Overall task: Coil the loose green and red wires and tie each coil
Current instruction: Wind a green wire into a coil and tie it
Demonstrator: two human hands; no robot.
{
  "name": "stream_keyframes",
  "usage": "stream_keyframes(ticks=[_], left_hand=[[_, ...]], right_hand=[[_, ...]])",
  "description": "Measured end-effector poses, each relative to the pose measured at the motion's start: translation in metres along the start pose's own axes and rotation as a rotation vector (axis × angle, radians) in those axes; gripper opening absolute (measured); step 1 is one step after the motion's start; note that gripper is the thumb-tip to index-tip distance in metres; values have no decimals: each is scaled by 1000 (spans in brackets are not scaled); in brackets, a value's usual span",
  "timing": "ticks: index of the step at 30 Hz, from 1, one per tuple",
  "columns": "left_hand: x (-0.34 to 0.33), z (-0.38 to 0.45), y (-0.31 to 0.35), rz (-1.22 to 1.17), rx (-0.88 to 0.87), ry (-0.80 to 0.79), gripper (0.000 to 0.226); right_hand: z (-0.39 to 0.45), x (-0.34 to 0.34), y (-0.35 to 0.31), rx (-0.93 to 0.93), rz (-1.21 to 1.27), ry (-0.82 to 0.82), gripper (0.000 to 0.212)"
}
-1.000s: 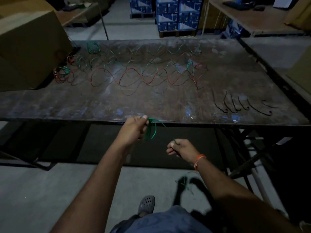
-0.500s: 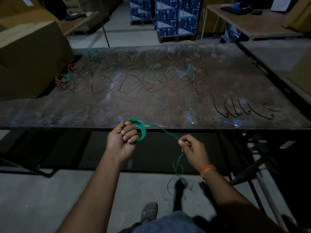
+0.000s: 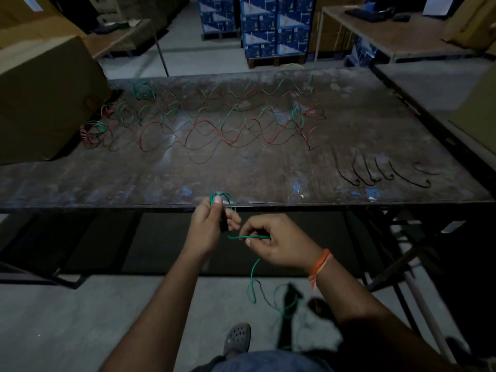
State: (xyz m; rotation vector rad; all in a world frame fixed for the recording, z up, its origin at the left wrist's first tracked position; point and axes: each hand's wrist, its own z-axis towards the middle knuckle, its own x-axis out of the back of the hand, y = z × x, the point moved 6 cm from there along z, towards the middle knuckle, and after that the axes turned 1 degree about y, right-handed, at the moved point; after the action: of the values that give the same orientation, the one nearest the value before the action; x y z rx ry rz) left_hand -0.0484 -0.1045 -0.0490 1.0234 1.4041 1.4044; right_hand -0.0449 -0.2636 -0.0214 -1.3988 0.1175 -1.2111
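My left hand (image 3: 208, 229) grips a small green wire coil (image 3: 224, 199) just in front of the table's near edge. My right hand (image 3: 271, 241) pinches the same green wire's loose run (image 3: 239, 237) close beside the left hand. The wire's tail (image 3: 253, 285) hangs from my right hand and loops down toward the floor. Loose wavy green and red wires (image 3: 214, 127) lie spread across the far half of the dark metal table (image 3: 268, 178). Several small coils (image 3: 92, 131) lie at the table's far left.
Several short black wire pieces (image 3: 375, 173) lie at the table's right. A big cardboard box (image 3: 43, 98) stands on the left end. Stacked blue cartons (image 3: 268, 25) and other tables stand behind. My shoe (image 3: 237, 338) is on the concrete floor below.
My right hand has moved left and closer to my left hand. The left hand has turned, with the coil now sticking up above its thumb. More tail hangs below.
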Motion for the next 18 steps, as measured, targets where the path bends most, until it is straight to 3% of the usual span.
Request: stream_keyframes(ticks=[5, 9, 18], left_hand=[[-8, -6, 1, 174, -101, -67, 47], [-7, -3, 6, 44, -32, -44, 40], [-26, -8, 20, -91, 136, -279, 32]], right_hand=[[16, 11, 2, -108, 124, 131, 9], [20, 22, 13, -155, 186, 139, 7], [34, 35, 14, -132, 152, 373, 6]])
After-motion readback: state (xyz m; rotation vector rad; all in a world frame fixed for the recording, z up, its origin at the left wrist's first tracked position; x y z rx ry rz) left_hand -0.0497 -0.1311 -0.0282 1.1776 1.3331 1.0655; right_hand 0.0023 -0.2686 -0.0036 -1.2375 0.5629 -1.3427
